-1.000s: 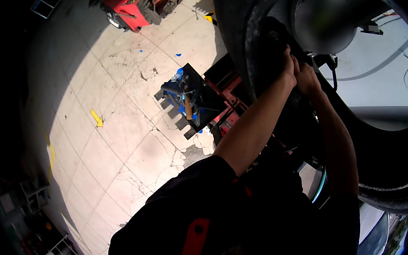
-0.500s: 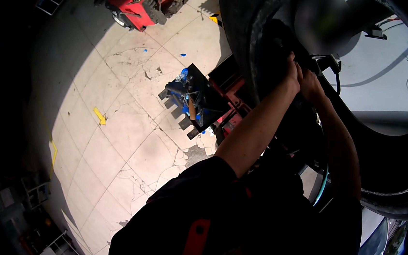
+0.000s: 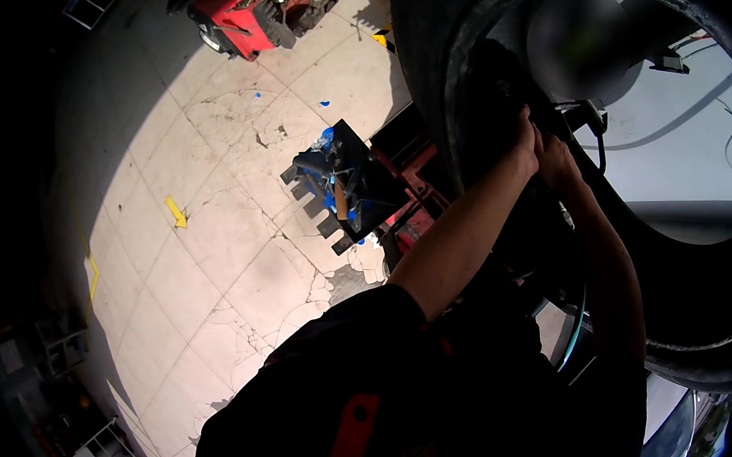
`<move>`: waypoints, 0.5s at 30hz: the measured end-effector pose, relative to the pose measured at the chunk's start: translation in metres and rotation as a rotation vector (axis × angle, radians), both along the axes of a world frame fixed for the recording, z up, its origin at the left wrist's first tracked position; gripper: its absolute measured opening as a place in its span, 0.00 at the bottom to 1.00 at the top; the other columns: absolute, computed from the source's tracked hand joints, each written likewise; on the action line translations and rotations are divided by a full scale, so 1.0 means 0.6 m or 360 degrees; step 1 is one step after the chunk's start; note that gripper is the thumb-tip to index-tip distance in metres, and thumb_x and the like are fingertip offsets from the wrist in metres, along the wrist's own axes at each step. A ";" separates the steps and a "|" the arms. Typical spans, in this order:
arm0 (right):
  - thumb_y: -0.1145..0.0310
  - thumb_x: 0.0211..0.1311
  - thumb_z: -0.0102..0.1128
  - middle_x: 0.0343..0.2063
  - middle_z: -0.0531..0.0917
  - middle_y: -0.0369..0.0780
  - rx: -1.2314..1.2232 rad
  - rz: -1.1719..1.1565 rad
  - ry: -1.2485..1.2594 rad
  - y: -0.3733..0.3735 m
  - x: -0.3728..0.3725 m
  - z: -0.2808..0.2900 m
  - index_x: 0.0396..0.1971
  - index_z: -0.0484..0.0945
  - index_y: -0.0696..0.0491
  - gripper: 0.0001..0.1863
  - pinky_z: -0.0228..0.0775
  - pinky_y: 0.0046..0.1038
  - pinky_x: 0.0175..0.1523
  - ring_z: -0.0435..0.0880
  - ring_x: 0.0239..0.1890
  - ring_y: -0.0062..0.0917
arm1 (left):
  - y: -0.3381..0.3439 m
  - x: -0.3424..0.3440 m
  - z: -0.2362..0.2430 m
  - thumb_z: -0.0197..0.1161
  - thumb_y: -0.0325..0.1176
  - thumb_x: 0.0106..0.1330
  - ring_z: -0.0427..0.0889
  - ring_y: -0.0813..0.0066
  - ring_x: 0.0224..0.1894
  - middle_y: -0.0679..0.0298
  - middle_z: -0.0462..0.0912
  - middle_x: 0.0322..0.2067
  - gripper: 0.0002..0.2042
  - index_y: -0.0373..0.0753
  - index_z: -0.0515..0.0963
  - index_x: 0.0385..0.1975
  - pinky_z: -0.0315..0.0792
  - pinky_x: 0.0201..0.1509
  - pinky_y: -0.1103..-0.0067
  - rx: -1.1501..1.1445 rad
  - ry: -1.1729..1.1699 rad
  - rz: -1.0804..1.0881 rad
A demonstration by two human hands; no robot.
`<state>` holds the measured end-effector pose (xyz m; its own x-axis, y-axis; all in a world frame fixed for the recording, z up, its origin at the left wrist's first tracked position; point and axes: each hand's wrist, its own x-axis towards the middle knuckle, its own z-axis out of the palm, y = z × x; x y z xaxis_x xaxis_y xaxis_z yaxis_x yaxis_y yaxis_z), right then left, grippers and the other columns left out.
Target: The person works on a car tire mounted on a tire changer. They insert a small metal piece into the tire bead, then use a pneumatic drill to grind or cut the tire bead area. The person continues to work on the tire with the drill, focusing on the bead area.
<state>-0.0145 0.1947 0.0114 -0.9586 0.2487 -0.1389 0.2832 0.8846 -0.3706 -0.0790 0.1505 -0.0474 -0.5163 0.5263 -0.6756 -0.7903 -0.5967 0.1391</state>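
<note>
Cracked concrete floor (image 3: 208, 241), red machine (image 3: 246, 9) far off, dark tool stand (image 3: 348, 183) near. Big tyre (image 3: 690, 309) stands upright, upper right. Left hand (image 3: 523, 142) and right hand (image 3: 556, 162) press side by side on its inner bead, fingers curled into shadow; grip unclear. Best to work the bead in small bites, both hands close, wrists braced against the rubber.
</note>
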 end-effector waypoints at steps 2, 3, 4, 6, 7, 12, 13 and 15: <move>0.48 0.67 0.30 0.40 0.78 0.58 -0.0101 -0.0060 -0.0039 -0.001 -0.013 -0.007 0.39 0.76 0.62 0.31 0.66 0.41 0.52 0.74 0.47 0.52 | -0.011 -0.007 0.007 0.54 0.47 0.64 0.57 0.91 0.09 0.81 0.59 0.11 0.18 0.51 0.60 0.15 0.49 0.12 0.94 0.0002 -0.0056 0.0054; 0.48 0.67 0.30 0.40 0.77 0.58 -0.0151 -0.0093 -0.0059 0.002 -0.022 -0.011 0.39 0.76 0.62 0.31 0.65 0.41 0.52 0.74 0.47 0.52 | -0.017 -0.010 0.005 0.58 0.45 0.61 0.62 0.87 0.11 0.76 0.67 0.15 0.16 0.45 0.65 0.18 0.61 0.19 0.90 0.0072 0.0011 0.0161; 0.48 0.67 0.30 0.41 0.77 0.57 -0.0148 -0.0114 -0.0061 0.006 -0.031 -0.015 0.40 0.76 0.61 0.31 0.65 0.41 0.53 0.74 0.48 0.51 | -0.020 -0.016 0.008 0.58 0.45 0.62 0.63 0.87 0.12 0.75 0.67 0.15 0.16 0.45 0.65 0.17 0.62 0.20 0.90 0.0125 0.0021 0.0165; 0.47 0.67 0.29 0.42 0.77 0.57 -0.0133 -0.0090 -0.0013 -0.014 -0.031 0.001 0.41 0.75 0.60 0.31 0.65 0.40 0.54 0.73 0.48 0.50 | -0.026 -0.025 0.000 0.57 0.45 0.62 0.65 0.85 0.14 0.74 0.68 0.16 0.16 0.45 0.65 0.17 0.64 0.22 0.89 0.0157 0.0077 0.0137; 0.47 0.67 0.29 0.43 0.77 0.56 -0.0112 -0.0086 0.0023 -0.018 -0.031 0.012 0.42 0.75 0.59 0.31 0.65 0.40 0.54 0.73 0.49 0.50 | -0.020 -0.032 -0.001 0.57 0.44 0.62 0.65 0.85 0.15 0.74 0.68 0.16 0.16 0.45 0.65 0.17 0.64 0.23 0.88 0.0161 0.0136 0.0089; 0.46 0.66 0.30 0.45 0.75 0.57 -0.0104 -0.0185 -0.0078 0.012 -0.031 -0.011 0.48 0.71 0.58 0.32 0.63 0.40 0.57 0.71 0.51 0.50 | -0.013 -0.024 0.012 0.57 0.43 0.62 0.67 0.82 0.17 0.73 0.68 0.15 0.15 0.45 0.66 0.17 0.67 0.26 0.84 0.0053 0.0162 0.0089; 0.48 0.66 0.30 0.45 0.75 0.58 -0.0106 -0.0133 -0.0079 0.033 -0.032 -0.040 0.50 0.70 0.58 0.30 0.62 0.40 0.56 0.71 0.52 0.50 | -0.013 -0.021 0.015 0.57 0.43 0.62 0.67 0.82 0.17 0.73 0.68 0.15 0.15 0.45 0.66 0.17 0.67 0.26 0.83 0.0053 0.0156 0.0051; 0.51 0.67 0.31 0.44 0.76 0.58 -0.0106 -0.0107 -0.0146 0.040 -0.025 -0.056 0.52 0.66 0.57 0.27 0.62 0.41 0.56 0.72 0.51 0.50 | -0.018 -0.017 0.008 0.57 0.42 0.62 0.66 0.81 0.16 0.73 0.68 0.15 0.14 0.46 0.66 0.18 0.68 0.27 0.83 0.0036 0.0129 0.0013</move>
<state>-0.0293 0.2187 -0.0221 -0.9226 0.2990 -0.2437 0.3763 0.8369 -0.3975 -0.0893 0.1398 -0.0424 -0.5732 0.5365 -0.6193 -0.7721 -0.6068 0.1890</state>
